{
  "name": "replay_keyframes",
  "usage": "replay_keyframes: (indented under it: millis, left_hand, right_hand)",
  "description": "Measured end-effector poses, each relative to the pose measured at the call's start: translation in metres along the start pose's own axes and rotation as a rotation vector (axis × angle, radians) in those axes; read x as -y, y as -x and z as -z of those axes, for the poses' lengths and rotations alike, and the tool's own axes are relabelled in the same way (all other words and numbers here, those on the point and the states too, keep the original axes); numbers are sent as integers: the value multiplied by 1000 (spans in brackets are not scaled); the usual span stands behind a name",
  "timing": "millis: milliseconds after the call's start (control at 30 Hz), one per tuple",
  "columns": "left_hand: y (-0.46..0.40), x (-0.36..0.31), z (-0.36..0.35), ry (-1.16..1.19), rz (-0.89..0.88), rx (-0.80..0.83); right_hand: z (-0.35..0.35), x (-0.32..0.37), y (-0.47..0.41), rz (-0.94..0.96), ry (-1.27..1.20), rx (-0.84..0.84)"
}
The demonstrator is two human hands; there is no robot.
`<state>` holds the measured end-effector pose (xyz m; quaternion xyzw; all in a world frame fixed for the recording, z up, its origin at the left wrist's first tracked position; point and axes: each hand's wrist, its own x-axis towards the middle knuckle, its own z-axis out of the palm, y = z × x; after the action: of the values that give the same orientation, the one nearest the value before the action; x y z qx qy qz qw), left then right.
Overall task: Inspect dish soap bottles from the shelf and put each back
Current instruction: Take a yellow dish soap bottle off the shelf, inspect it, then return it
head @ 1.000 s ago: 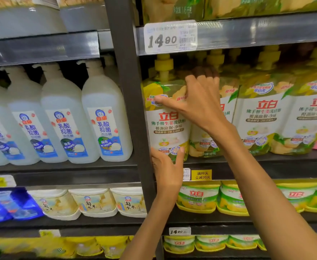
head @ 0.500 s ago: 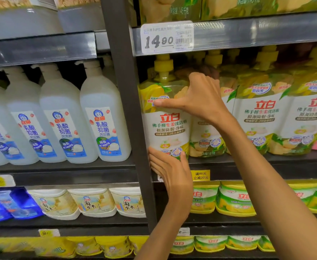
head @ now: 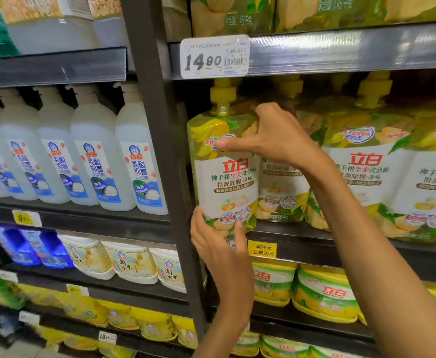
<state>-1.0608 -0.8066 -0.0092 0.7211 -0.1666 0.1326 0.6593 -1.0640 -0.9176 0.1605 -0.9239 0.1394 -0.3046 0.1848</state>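
A yellow-green dish soap bottle (head: pixel 226 177) with a yellow pump top and a white label stands upright at the left end of the shelf (head: pixel 315 244), against the dark upright post. My right hand (head: pixel 273 135) grips its upper shoulder, thumb across the front. My left hand (head: pixel 219 244) cups its bottom edge from below, thumb on the label. More bottles of the same kind (head: pixel 361 177) stand to the right, partly hidden behind my right arm.
White dish soap bottles (head: pixel 139 161) with blue labels fill the left bay. A dark post (head: pixel 157 151) divides the bays. A price tag reading 14.90 (head: pixel 214 56) hangs on the shelf above. Yellow tubs (head: pixel 325 293) and pouches sit on lower shelves.
The bottle has shifted slightly left and forward, close to the post. My left hand has slid from the shelf edge up under the bottle's base. My right hand keeps its grip on top.
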Motion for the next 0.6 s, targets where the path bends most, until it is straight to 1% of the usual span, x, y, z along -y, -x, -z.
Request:
replay_keyframes:
  millis: [133,233,367,533,600]
  left_hand:
    - [-4,0,5,-42,-5,2]
    - [-3,1,2,-45,-4,-39]
    - [-1,3,-2,-17,10,-121]
    - [8,3,-4,166,184,-91]
    - [9,2,-4,222,314,-43]
  right_hand:
    - [3,1,-3,-25,34,33]
    - [2,1,-4,-18,17,68]
    - [-4,1,-4,0,41,7]
    - [-9,6,-4,-21,141,-61]
    - [-10,6,-5,-29,144,-69]
